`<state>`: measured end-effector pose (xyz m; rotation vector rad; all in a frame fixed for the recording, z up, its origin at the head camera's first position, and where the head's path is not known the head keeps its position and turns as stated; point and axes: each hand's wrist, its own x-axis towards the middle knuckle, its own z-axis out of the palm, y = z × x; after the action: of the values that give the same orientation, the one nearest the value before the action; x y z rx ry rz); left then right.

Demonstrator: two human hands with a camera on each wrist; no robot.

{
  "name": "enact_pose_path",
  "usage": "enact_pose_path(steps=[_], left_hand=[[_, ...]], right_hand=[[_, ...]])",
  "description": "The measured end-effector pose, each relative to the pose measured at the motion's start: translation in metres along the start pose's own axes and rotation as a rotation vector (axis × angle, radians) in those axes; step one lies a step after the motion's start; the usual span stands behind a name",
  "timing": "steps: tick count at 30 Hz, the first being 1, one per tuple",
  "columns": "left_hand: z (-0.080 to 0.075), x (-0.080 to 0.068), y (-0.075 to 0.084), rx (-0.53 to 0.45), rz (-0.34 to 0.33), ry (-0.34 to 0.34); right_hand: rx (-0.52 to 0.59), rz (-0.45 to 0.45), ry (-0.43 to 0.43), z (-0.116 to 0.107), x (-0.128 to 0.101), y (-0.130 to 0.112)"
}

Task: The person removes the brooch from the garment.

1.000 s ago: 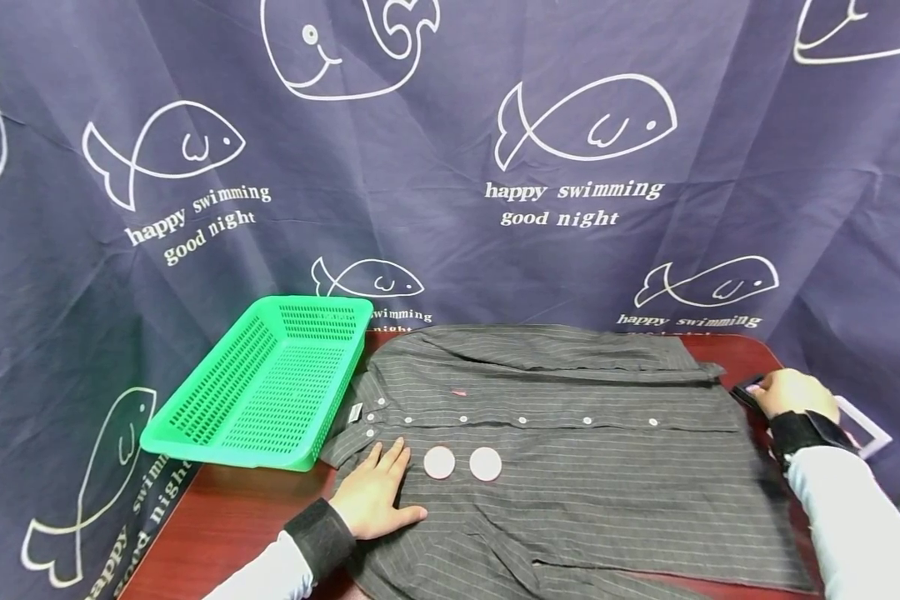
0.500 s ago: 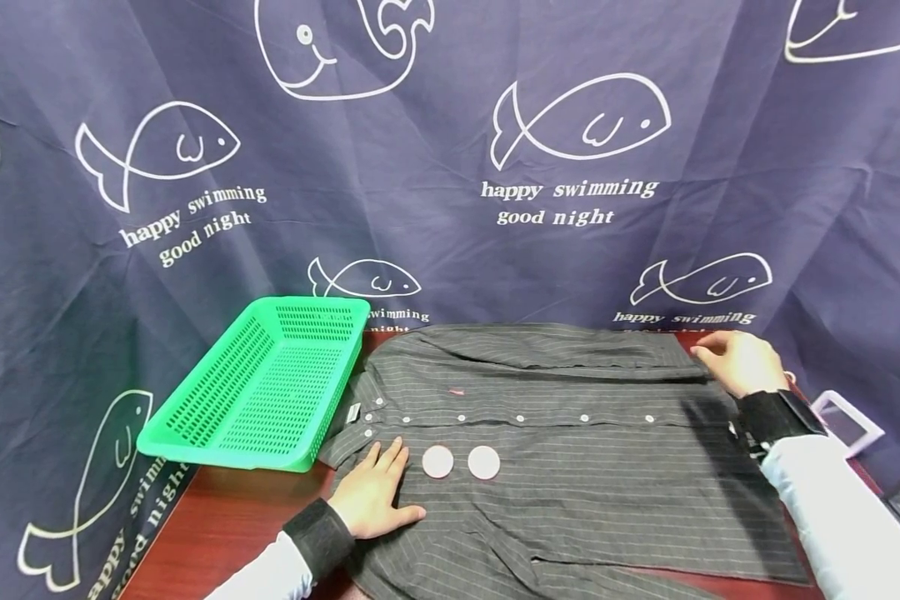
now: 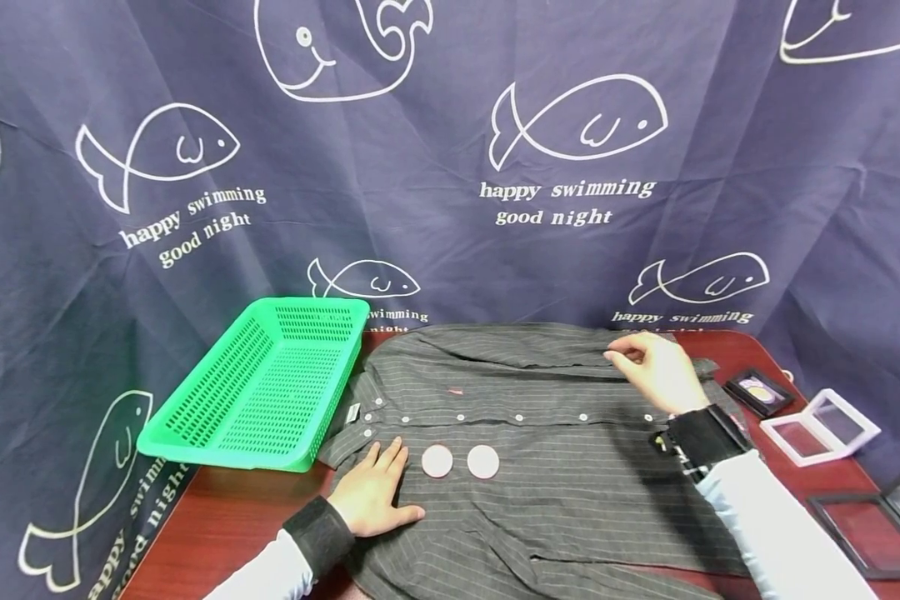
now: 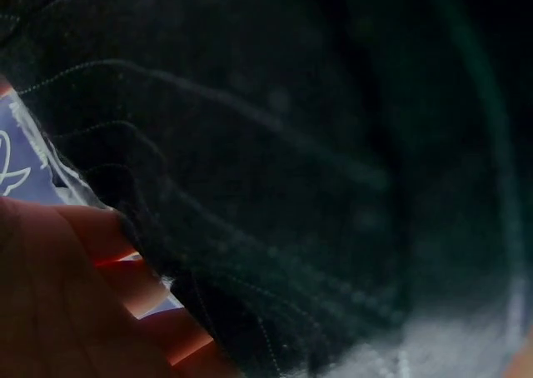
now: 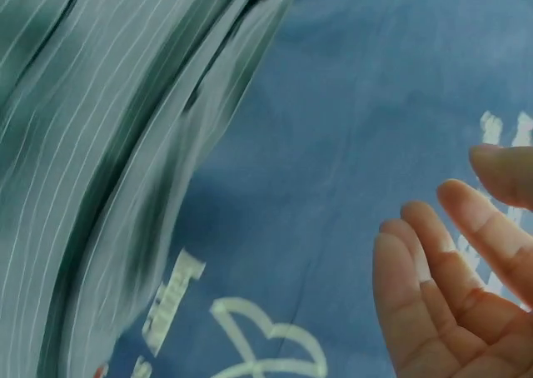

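Note:
A dark grey pinstriped shirt (image 3: 570, 492) lies spread on the table, its collar to the left and its row of white buttons running across. My left hand (image 3: 371, 496) rests flat on the shirt below the collar, fingers spread. To the right of those fingers, two round white discs (image 3: 437, 461) lie side by side on the cloth. Over the far sleeve hovers my right hand (image 3: 656, 371), fingers loosely bent; in the right wrist view its fingers (image 5: 400, 303) hold nothing. The left wrist view is mostly dark striped cloth (image 4: 250, 170), with several left fingers (image 4: 108, 232) at its lower left.
A green plastic basket (image 3: 322, 392) stands at the back left, beside the collar. Along the right edge of the red-brown table (image 3: 240, 517) lie a small black case (image 3: 759, 392) with a round insert, a white hinged frame (image 3: 802, 446) and a larger black frame (image 3: 866, 533).
My right hand has moved left from the black case at the table's right edge, past the sleeve's end, to above the far sleeve. My left hand has stayed in place.

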<state>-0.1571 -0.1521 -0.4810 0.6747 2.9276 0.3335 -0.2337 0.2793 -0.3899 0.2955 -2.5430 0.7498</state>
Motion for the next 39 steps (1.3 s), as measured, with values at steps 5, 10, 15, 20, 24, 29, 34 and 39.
enact_pose_path(steps=[5, 10, 15, 20, 24, 29, 34, 39], left_hand=[[0.0, 0.0, 0.0, -0.004, 0.0, 0.002], [0.001, 0.0, 0.0, -0.004, -0.004, 0.003], [0.001, -0.001, -0.001, -0.006, -0.008, 0.005], [0.002, -0.001, -0.002, -0.004, -0.003, 0.001], [0.002, -0.001, -0.001, -0.012, -0.003, 0.001], [0.002, 0.0, -0.001, -0.011, -0.003, 0.004], [0.001, 0.0, 0.0, -0.012, -0.006, 0.0], [0.0, 0.001, 0.001, -0.009, -0.009, -0.001]], right_hand=[[0.063, -0.011, -0.022, 0.019, -0.007, -0.024], [0.147, -0.002, -0.075, 0.04, -0.017, -0.045], [0.227, 0.002, -0.116, 0.063, -0.027, -0.064], [0.298, 0.004, -0.162, 0.085, -0.035, -0.078], [0.35, 0.005, -0.22, 0.099, -0.042, -0.087], [0.402, 0.009, -0.291, 0.113, -0.048, -0.096], [0.438, 0.003, -0.365, 0.127, -0.052, -0.102], [0.422, -0.033, -0.419, 0.138, -0.055, -0.108]])
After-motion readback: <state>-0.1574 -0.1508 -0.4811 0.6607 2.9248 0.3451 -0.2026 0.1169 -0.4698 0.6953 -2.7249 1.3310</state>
